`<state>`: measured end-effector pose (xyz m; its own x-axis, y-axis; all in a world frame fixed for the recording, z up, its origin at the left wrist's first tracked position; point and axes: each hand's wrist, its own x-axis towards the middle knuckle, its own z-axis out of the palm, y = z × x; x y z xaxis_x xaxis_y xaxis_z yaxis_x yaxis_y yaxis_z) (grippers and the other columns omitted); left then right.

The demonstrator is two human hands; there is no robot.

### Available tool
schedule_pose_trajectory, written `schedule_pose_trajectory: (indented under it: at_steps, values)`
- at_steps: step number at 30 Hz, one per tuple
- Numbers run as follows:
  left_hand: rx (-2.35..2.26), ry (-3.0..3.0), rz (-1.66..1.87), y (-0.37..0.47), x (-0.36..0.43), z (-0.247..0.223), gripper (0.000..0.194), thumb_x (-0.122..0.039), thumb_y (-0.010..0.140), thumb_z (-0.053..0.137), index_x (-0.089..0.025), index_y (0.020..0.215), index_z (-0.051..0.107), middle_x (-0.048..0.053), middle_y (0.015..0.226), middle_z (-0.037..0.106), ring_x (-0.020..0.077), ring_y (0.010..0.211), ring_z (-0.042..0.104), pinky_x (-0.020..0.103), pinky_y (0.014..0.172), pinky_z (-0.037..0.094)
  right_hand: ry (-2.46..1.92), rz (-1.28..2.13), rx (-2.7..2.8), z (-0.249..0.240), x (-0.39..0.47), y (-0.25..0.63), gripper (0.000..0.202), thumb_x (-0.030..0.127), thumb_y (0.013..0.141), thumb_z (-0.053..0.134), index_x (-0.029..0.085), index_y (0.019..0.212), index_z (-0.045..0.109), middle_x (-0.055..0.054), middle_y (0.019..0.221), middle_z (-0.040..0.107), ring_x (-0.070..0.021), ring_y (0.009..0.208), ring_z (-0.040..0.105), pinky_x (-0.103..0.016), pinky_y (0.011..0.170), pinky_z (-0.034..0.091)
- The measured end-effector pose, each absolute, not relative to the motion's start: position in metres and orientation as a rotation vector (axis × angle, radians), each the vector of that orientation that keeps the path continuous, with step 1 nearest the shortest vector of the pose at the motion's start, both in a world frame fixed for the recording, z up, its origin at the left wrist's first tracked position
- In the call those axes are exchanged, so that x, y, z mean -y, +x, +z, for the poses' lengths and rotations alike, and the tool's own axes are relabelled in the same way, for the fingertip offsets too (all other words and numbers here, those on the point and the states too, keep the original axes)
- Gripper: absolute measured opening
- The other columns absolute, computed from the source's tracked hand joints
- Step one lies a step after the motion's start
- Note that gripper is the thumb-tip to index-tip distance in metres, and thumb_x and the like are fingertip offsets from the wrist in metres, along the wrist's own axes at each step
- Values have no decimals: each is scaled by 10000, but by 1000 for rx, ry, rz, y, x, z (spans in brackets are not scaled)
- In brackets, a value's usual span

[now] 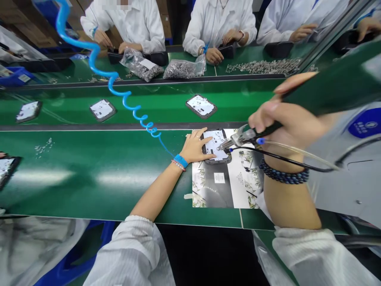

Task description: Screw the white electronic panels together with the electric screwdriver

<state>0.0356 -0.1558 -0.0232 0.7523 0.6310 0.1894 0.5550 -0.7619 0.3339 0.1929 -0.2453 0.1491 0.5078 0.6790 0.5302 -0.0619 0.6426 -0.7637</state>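
Note:
My right hand [285,119] is wrapped round a dark green power screwdriver [333,87] with a metal nose and thin hoses. The nose tip [223,147] is at a white circuit board in a black frame [218,139]; whether it touches a screw is too small to tell. My left hand [195,147] lies with fingers spread across the left side of that board, steadying it, with a blue band on the wrist. Under the board is a printed sheet [220,194] with plant pictures, lying on the green bench.
Several similar framed boards, such as one [201,105], lie on the green conveyor [149,99] beyond. A blue coiled cord [111,81] runs to my left wrist. Across stand co-workers in white coats, with bags of small parts [184,68] and loose metal pieces [264,66]. A grey machine [351,174] is at right.

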Motion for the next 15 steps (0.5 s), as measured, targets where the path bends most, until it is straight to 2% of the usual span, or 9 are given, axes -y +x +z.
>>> schedule_pose_trajectory:
  at_steps: [3, 6, 15]
  values:
    - [-922, 2702, 421, 35, 155, -23, 832, -799, 721, 666, -276, 1366, 619, 152, 1584, 353, 402, 1342, 391, 554, 1013, 391, -635, 573, 978, 130, 224, 182, 151, 108, 622, 769, 196, 684, 664, 43, 504, 447, -99, 333, 380, -297, 339, 264]
    - [-922, 2708, 412, 35, 155, -23, 823, -797, 731, 657, -275, 1366, 618, 143, 1590, 344, 402, 1344, 385, 547, 1022, 383, -643, 584, 963, 122, 217, 183, 187, 144, 618, 809, 187, 676, 637, 49, 502, 435, -87, 330, 369, -278, 344, 261]
    - [-921, 2707, 403, 36, 157, -21, 826, -795, 726, 664, -269, 1361, 626, 147, 1584, 352, 400, 1335, 389, 544, 1027, 377, -673, 597, 989, 122, 218, 182, 243, 188, 613, 844, 183, 663, 606, 55, 475, 415, -84, 329, 372, -274, 335, 256]
